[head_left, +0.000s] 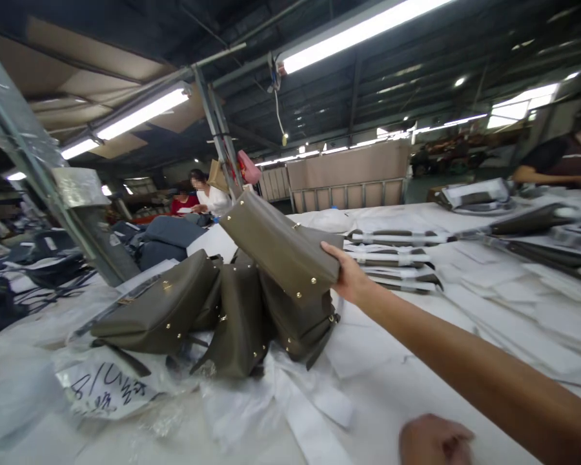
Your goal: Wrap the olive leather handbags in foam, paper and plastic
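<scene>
My right hand [351,278] grips the right end of an olive handbag [281,242], thumb on the near side and fingers hidden behind it. Gold metal studs dot the bag, which is held tilted above several like it. Beneath and beside it, more olive handbags [239,316] stand and lean together on the white-covered table [377,394]. Another olive handbag [159,303] lies to the left, partly on clear plastic. At the bottom edge, my left hand [433,439] is slightly blurred, its fingers curled in with nothing visible in them.
A plastic bag with handwriting [111,387] lies at the front left. Flat wrapped olive pieces [397,258] are stacked at the right, near white sheets [527,297]. A metal post [53,161] rises at the left beside dark blue bags [164,242]. A co-worker [561,158] is at the far right.
</scene>
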Demonstrator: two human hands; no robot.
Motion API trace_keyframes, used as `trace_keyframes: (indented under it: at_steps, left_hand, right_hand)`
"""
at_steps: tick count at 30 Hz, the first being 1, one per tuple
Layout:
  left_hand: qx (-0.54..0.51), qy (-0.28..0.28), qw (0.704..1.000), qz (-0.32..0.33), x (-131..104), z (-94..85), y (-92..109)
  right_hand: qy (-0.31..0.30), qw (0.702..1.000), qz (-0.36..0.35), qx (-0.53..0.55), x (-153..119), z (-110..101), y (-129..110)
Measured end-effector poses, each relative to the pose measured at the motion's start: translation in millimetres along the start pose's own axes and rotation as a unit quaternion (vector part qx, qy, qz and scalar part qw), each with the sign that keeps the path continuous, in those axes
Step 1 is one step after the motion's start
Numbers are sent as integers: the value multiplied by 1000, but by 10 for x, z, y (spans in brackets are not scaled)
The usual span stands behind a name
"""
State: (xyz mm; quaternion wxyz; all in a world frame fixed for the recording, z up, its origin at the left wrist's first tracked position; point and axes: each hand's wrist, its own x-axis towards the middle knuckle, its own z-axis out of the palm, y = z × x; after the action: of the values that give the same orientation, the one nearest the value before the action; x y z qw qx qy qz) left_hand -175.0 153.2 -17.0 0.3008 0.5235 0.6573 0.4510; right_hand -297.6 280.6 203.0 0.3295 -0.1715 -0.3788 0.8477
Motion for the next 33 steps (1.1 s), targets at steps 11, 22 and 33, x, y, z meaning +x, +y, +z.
trace_keyframes:
  at_steps: [11,22,33]
  left_hand:
    - [-151,13,988,-3,-25,-265,199]
    - [-188,162,968,-28,-1175,-779,627]
    - [-21,41,999,23,-1660,-391,863]
  right_hand:
    - [266,939,78,-204,-2492,-1837,-1184]
    - [155,682,-135,-702,-4045,-2805,-631]
    - [234,754,-45,-613,-4715,-2746,73]
